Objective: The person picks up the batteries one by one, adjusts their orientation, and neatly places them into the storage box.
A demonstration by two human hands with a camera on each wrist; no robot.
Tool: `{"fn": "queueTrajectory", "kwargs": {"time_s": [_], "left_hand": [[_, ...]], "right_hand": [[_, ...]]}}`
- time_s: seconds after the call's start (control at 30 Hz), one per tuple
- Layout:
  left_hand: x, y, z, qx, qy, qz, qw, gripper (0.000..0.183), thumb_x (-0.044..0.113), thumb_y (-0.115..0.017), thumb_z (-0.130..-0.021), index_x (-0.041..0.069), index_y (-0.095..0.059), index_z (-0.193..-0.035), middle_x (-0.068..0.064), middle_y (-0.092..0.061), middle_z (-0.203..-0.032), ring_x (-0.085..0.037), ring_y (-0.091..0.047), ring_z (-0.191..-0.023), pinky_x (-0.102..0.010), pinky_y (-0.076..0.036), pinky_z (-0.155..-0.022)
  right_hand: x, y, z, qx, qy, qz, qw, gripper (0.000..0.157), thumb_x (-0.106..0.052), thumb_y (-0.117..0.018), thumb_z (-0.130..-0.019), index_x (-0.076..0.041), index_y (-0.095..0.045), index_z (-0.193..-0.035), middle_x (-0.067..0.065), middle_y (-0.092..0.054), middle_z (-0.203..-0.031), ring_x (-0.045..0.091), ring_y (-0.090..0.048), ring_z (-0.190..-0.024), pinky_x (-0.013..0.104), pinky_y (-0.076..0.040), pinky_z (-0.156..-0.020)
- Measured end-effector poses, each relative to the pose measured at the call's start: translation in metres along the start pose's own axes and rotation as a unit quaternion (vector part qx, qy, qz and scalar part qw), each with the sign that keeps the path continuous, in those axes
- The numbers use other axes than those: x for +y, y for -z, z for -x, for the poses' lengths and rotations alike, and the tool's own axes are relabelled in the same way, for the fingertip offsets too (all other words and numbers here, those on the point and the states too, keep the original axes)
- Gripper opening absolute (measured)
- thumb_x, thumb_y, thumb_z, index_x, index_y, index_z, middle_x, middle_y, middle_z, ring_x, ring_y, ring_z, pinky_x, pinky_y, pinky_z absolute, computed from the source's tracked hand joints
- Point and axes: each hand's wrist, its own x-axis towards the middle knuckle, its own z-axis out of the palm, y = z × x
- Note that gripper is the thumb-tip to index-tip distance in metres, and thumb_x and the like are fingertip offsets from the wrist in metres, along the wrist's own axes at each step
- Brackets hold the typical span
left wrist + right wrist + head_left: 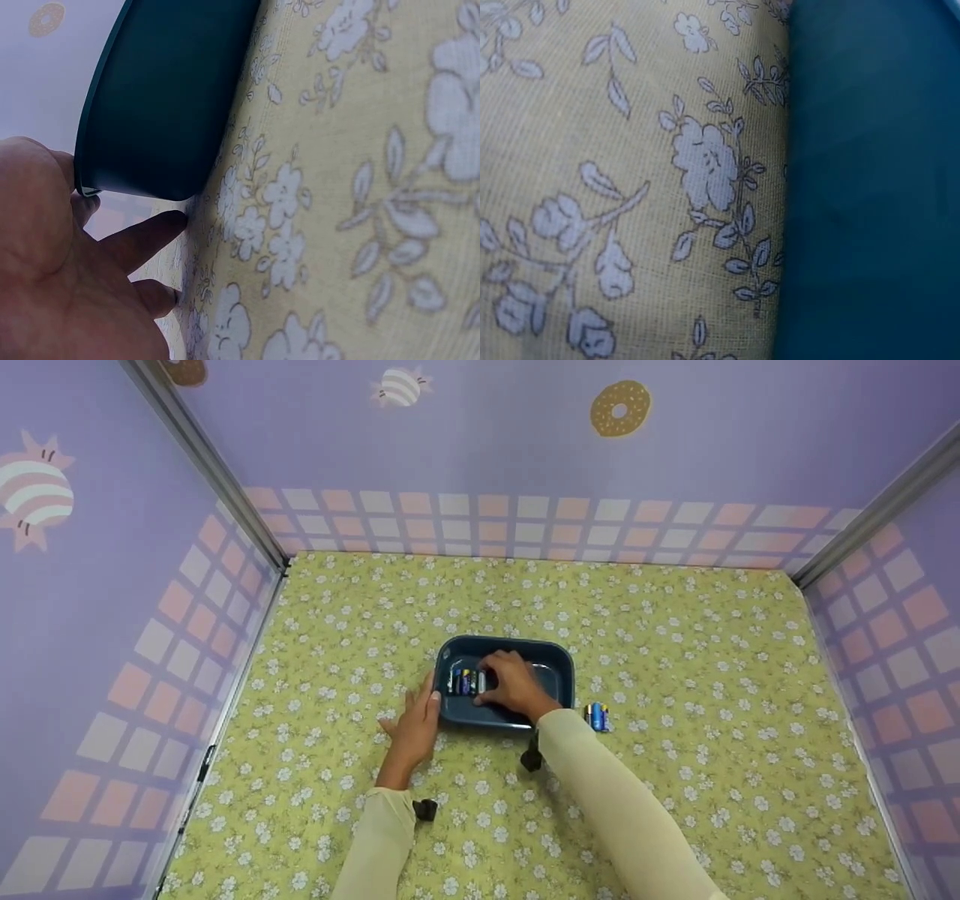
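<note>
1. The right hand point(514, 684) holds a battery point(482, 682) between thumb and fingertips, inside the dark blue tray point(480, 715).
2. The left hand point(417, 724) touches the tray's left side, its fingers spread.
3. The right hand and pale right sleeve point(622, 802) hide part of the tray's interior and near right corner; a black wrist device point(531, 756) sits just below.
4. The held battery looks pale and silvery, lying at the right end of a row.
5. That row of batteries point(463, 682), dark, blue and yellowish, lies side by side in the tray's left half.
6. More batteries point(598, 717), blue among them, lie outside, right of the tray, on the yellow floral cloth point(360, 607).
</note>
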Motion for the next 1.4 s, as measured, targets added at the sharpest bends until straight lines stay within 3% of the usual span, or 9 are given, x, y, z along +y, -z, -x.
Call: {"fn": "queueTrajectory", "kwargs": {"time_s": [0.53, 0.8, 1.03, 1.27, 1.4], "left_hand": [[0.000, 0.001, 0.001, -0.005, -0.008, 0.006, 0.9999, 0.062, 0.060, -0.020, -0.109, 0.038, -0.008, -0.165, 0.001, -0.021, -0.170, -0.036, -0.001, -0.160, -0.077, 0.026, -0.106], [-0.001, 0.000, 0.001, -0.001, -0.009, 0.008, 0.9999, 0.061, 0.060, -0.020, -0.109, 0.039, -0.009, -0.165, -0.001, -0.027, -0.168, -0.035, -0.002, -0.160, -0.076, 0.026, -0.107], [-0.001, 0.000, 0.001, 0.003, -0.016, 0.007, 0.9998, 0.062, 0.061, -0.020, -0.109, 0.038, -0.010, -0.165, 0.001, -0.024, -0.169, -0.035, -0.001, -0.160, -0.076, 0.026, -0.107], [-0.001, 0.000, 0.001, 0.003, -0.018, 0.010, 0.9998, 0.059, 0.054, -0.023, -0.111, 0.037, -0.009, -0.166, -0.001, -0.022, -0.170, -0.035, 0.000, -0.160, -0.076, 0.027, -0.106], [-0.001, 0.000, 0.000, 0.001, -0.019, 0.007, 0.9998, 0.062, 0.059, -0.019, -0.109, 0.035, -0.008, -0.166, -0.001, -0.020, -0.171, -0.036, 0.001, -0.160, -0.077, 0.027, -0.105]], "right_hand": [[0.001, -0.002, -0.001, -0.013, -0.010, 0.030, 0.999, 0.068, -0.059, -0.087, -0.073, -0.021, -0.066, -0.126, 0.000, -0.064, -0.122, 0.025, -0.057, -0.114, 0.052, -0.049, -0.099], [0.001, 0.006, 0.001, 0.003, -0.003, -0.065, 0.998, 0.063, -0.045, -0.092, -0.074, -0.016, -0.067, -0.124, 0.003, -0.065, -0.121, 0.025, -0.059, -0.113, 0.047, -0.050, -0.101], [-0.005, 0.035, 0.010, 0.054, 0.007, -0.154, 0.986, 0.059, -0.034, -0.088, -0.082, -0.008, -0.066, -0.130, 0.008, -0.066, -0.124, 0.026, -0.064, -0.113, 0.044, -0.053, -0.099], [-0.002, 0.079, 0.027, 0.119, 0.014, -0.191, 0.974, 0.061, -0.042, -0.085, -0.082, -0.011, -0.065, -0.132, 0.008, -0.066, -0.126, 0.034, -0.064, -0.113, 0.050, -0.053, -0.097], [0.009, 0.102, 0.039, 0.151, 0.027, -0.177, 0.972, 0.061, -0.040, -0.085, -0.083, -0.010, -0.066, -0.132, 0.009, -0.067, -0.125, 0.034, -0.064, -0.110, 0.052, -0.053, -0.096]]}}
